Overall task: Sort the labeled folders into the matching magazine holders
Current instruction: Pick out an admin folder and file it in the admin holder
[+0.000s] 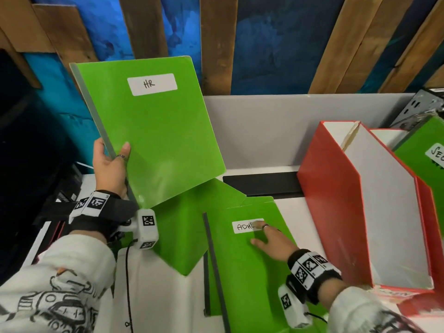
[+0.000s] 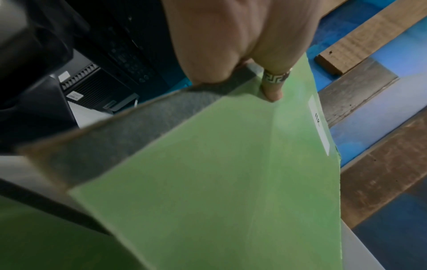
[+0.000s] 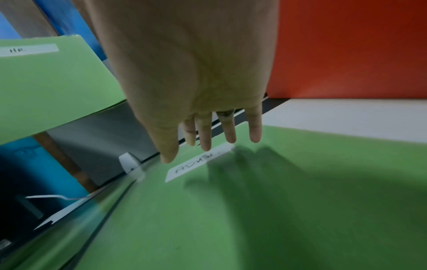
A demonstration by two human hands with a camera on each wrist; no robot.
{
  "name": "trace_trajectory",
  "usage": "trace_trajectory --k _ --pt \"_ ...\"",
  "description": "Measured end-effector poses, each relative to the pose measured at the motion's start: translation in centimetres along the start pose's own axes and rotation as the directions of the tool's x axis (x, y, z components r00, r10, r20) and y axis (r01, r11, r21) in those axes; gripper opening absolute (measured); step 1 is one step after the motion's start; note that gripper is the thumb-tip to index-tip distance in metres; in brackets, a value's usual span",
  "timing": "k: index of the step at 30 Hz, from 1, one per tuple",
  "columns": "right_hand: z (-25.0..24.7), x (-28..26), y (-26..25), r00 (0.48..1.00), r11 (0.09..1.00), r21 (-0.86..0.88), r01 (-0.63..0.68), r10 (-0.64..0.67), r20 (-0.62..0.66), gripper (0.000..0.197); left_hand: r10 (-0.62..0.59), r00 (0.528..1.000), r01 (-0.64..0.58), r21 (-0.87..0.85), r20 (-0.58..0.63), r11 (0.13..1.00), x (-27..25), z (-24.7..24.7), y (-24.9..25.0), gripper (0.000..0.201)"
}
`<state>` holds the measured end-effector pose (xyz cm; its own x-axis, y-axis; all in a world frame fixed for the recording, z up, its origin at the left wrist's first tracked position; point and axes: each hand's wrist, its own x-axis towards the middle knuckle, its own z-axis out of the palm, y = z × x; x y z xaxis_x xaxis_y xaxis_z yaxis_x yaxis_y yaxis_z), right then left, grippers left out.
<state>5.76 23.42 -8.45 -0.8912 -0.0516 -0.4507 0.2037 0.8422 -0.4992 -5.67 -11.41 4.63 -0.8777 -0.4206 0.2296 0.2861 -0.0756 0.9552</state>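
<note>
My left hand (image 1: 111, 162) (image 2: 242, 60) grips the spine edge of a green folder labeled HR (image 1: 156, 131) (image 2: 219, 173) (image 3: 46, 87), held up tilted above the table, thumb on its front. My right hand (image 1: 269, 239) (image 3: 208, 131) hovers with fingers straight and spread over a green folder labeled ADMIN (image 1: 249, 267) (image 3: 254, 210) lying flat on the table, fingertips over its white label. A third green folder (image 1: 185, 227) lies partly under the HR folder. Red magazine holders (image 1: 360, 200) (image 3: 346, 49) stand at the right, the nearest one empty.
In the farther red holder stands a green folder (image 1: 427, 145) with a label beginning SEC. A black strip (image 1: 262, 183) lies on the white table (image 1: 295, 212). A grey partition (image 1: 264, 126) and a wall of blue panels and wooden slats rise behind. Dark equipment (image 2: 97, 85) sits at the left.
</note>
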Motion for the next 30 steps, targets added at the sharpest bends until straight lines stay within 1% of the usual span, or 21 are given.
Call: trace_trajectory --k 2,7,10,14,16,18,19,21,23,25,27,28,30 --pt "0.9 0.8 -1.2 0.999 1.000 0.011 -0.005 0.004 0.051 0.062 0.005 1.000 -0.005 0.005 -0.014 1.000 0.0 -0.3 0.3 0.025" --pt "1.6 1.6 -1.8 0.998 0.999 -0.020 -0.028 0.029 0.055 0.064 0.026 0.999 -0.026 -0.009 -0.025 1.000 -0.4 -0.3 0.5 0.027" --pt "1.5 1.6 -1.4 0.997 0.999 -0.040 -0.013 0.016 0.078 0.064 0.009 1.000 -0.009 0.010 -0.015 1.000 -0.6 -0.3 0.4 0.026" --pt "1.3 1.6 -1.3 0.995 1.000 -0.015 0.000 0.002 0.096 0.066 -0.027 1.000 0.028 0.035 -0.010 0.999 -0.6 -0.3 -0.1 0.021" --pt "1.1 1.9 -1.6 0.997 1.000 -0.004 0.010 -0.010 0.078 0.066 -0.053 0.999 0.053 0.017 -0.004 0.998 -0.6 -0.3 -0.2 0.024" --pt "0.8 2.6 -2.1 0.999 1.000 -0.003 0.017 -0.017 0.028 0.066 -0.062 0.998 0.062 0.010 0.002 0.998 -0.6 -0.3 -0.1 0.028" --pt "0.6 3.1 -2.5 1.000 1.000 -0.016 0.018 -0.018 0.002 0.067 -0.059 0.998 0.059 0.011 -0.001 0.998 -0.6 -0.3 -0.1 0.028" --pt "0.1 4.3 -3.4 0.999 0.999 -0.048 0.025 -0.027 -0.031 0.069 -0.040 0.999 0.041 0.020 -0.006 0.999 -0.7 -0.2 0.1 0.021" --pt "-0.8 5.7 -3.9 0.999 0.998 -0.050 0.024 -0.026 -0.043 0.071 -0.011 1.000 0.011 0.036 -0.020 0.999 -1.0 -0.1 0.3 0.022" --pt "-1.8 7.3 -3.9 0.999 0.999 -0.044 0.009 -0.011 -0.048 0.069 -0.002 0.999 0.003 0.028 -0.046 1.000 -1.2 0.0 0.4 0.026" --pt "-2.8 8.6 -3.4 1.000 0.999 -0.033 0.005 -0.006 -0.021 0.060 0.007 0.998 -0.006 0.024 -0.070 1.000 -1.4 0.0 0.4 0.025" --pt "-3.1 9.0 -3.1 1.000 0.999 -0.030 0.012 -0.012 0.000 0.057 0.010 0.997 -0.008 0.031 -0.072 0.999 -1.5 0.0 0.3 0.025" --pt "-3.3 9.6 -2.6 0.999 0.998 -0.045 0.044 -0.043 0.014 0.058 0.012 0.996 -0.009 0.041 -0.086 0.999 -1.8 0.2 0.2 0.025"
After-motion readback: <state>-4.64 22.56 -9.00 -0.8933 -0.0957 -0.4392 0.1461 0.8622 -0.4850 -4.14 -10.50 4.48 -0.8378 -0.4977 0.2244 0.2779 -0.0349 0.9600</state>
